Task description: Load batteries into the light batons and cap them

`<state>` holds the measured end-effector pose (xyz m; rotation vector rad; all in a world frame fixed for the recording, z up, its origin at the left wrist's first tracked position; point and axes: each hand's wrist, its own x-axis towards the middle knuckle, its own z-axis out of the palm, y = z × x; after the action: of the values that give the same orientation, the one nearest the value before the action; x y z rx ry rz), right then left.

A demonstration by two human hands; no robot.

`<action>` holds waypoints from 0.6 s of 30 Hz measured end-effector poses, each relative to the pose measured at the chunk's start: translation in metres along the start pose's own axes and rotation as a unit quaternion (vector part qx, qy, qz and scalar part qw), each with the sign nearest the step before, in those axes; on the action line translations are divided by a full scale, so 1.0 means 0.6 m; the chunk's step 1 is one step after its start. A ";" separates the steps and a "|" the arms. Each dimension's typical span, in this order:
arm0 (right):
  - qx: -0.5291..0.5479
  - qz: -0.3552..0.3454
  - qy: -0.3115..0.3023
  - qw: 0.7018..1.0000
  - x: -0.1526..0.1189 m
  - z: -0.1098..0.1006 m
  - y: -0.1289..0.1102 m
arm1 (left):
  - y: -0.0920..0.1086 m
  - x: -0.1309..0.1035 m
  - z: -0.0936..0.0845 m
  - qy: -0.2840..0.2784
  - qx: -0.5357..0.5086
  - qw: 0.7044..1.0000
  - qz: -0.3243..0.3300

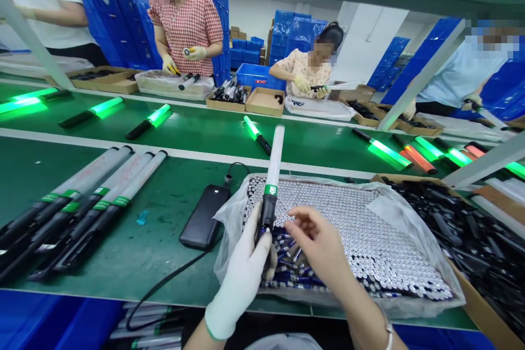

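Observation:
My left hand, in a white glove, is closed round the black handle of a light baton. The baton stands nearly upright, with a frosted white tube and a green band. My bare right hand is just right of the handle, fingers loosely curled and thumb apart from the forefinger; I see nothing in it. Below both hands lies a plastic-lined tray of batteries. Most stand on end in tight rows, while several blue ones lie loose at the near left. The palm side of my left hand is partly hidden.
Several finished-looking batons lie at left. A black power bank with a cable sits beside the tray. A carton of black parts stands at right. Lit batons lie on the green belt; co-workers work beyond it.

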<state>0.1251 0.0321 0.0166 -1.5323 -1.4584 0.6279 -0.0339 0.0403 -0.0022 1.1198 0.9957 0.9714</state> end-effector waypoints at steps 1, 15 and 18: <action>-0.026 0.000 -0.007 1.000 0.001 -0.011 0.011 | 0.004 -0.001 0.001 -0.020 -0.040 0.999 -0.031; -0.448 -0.094 -0.092 0.885 -0.010 0.006 0.062 | 0.019 0.004 0.007 -0.023 -0.078 0.991 -0.102; -0.412 -0.083 -0.097 0.902 -0.009 0.006 0.064 | 0.022 0.008 0.014 -0.009 -0.058 0.993 -0.107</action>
<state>0.1404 0.0317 -0.0193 -1.9666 -2.1462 0.0271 -0.0262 0.0453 0.0113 0.9047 1.0091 0.8339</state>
